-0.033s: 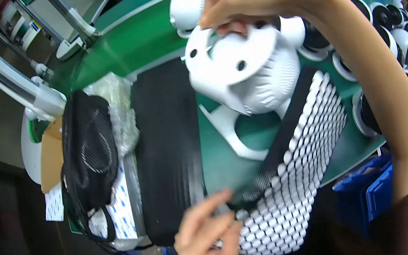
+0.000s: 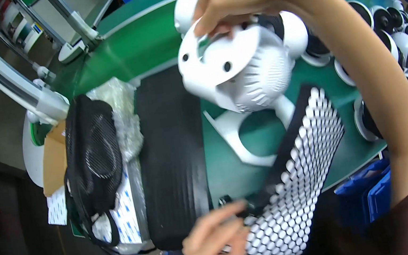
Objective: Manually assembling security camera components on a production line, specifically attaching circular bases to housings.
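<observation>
High in the middle, my right hand [image 2: 226, 2] is closed round the rim of a white plastic housing [image 2: 261, 72] with round holes and a ribbed, rounded side. At the table's near edge, my left hand [image 2: 217, 247] is curled at the lower left end of a black sheet covered in white dots [image 2: 298, 176], and seems to grip it. Its fingertips are blurred, and a small dark thing beside them is unclear. The sheet slants up to the right. Between it and the housing lies a flat white ring-shaped part [image 2: 245, 147].
Left of the ring part lies a long black slab [image 2: 172, 149]. Beyond it are bubble wrap [image 2: 120, 95], a black mesh case [image 2: 93, 157] and a cardboard box [image 2: 53, 158]. Several white-and-black round units [image 2: 363, 114] crowd the right, above blue bins [image 2: 371, 191].
The white housing has shifted slightly left in my right hand. The dotted sheet's upper end has dropped a little, while my left hand has moved slightly right and down.
</observation>
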The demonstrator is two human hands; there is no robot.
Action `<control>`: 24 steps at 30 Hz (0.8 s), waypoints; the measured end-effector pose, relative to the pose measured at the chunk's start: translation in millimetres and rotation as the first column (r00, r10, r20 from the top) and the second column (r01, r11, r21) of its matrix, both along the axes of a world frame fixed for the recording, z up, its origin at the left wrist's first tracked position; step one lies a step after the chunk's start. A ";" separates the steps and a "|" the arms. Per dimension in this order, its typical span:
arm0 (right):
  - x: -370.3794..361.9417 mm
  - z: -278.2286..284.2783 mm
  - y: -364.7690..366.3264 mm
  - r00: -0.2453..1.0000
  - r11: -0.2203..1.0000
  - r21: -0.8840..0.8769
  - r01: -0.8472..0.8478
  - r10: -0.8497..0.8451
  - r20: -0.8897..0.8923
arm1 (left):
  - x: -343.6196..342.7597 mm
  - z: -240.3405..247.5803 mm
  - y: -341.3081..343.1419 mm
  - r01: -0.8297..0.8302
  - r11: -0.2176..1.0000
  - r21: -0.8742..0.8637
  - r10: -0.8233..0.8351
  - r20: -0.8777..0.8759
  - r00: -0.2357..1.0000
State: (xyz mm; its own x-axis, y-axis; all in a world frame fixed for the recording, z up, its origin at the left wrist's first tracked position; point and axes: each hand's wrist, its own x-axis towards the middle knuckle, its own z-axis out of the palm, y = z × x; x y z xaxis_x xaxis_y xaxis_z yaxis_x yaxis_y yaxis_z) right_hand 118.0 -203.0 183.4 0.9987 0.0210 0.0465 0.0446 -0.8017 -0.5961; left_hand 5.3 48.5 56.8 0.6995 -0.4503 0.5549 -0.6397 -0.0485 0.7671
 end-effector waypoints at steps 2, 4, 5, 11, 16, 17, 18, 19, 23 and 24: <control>38.3 1.7 13.8 0.994 0.995 -0.064 -0.082 0.077 -0.081 | 2.2 -16.1 -6.0 0.086 0.992 0.093 -0.081 -0.064 0.995; 84.6 -7.4 38.2 0.987 0.975 -0.189 -0.118 0.135 0.082 | -1.5 -13.0 -10.4 0.077 0.986 0.148 -0.047 -0.193 0.980; 105.3 -18.4 35.3 0.963 0.935 -0.348 -0.064 0.150 0.226 | -2.6 -11.8 -16.6 0.098 0.982 0.161 -0.051 -0.272 0.961; 198.6 -167.5 37.6 0.627 0.834 -0.511 0.209 0.287 0.724 | 11.7 -12.6 -17.5 0.207 0.968 0.144 -0.173 -0.219 0.960; 198.0 -171.0 13.5 0.832 0.751 -0.630 0.198 0.211 0.513 | 22.1 -38.7 -9.9 0.284 0.926 0.247 -0.296 0.013 0.955; 197.3 -176.5 12.2 0.837 0.750 -0.632 0.193 0.211 0.505 | 22.9 -38.8 -10.3 0.289 0.923 0.255 -0.303 0.016 0.953; 197.9 -181.7 13.0 0.917 0.711 -0.698 0.091 0.214 0.338 | 24.6 -38.5 -11.2 0.285 0.924 0.255 -0.298 0.013 0.955; 196.5 -184.5 9.7 0.968 0.665 -0.747 -0.013 0.196 0.158 | 26.5 -38.0 -13.4 0.298 0.920 0.253 -0.313 0.022 0.950; 173.9 -134.2 13.8 0.999 0.717 -0.697 -0.003 0.040 0.037 | 27.2 -38.9 -15.7 0.300 0.927 0.224 -0.312 0.023 0.950; 168.2 -117.6 10.8 0.984 0.760 -0.635 0.140 -0.038 0.171 | 25.8 -39.9 -15.0 0.306 0.925 0.224 -0.319 0.022 0.948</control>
State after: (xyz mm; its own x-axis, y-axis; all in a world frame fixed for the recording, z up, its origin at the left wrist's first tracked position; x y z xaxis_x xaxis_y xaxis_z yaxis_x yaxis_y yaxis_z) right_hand 286.2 -192.2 65.8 0.9812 0.0082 0.1930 -0.0050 -0.9977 0.0679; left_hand 31.1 33.5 16.9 0.4741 -0.7538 0.4551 -0.6913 0.0014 0.7226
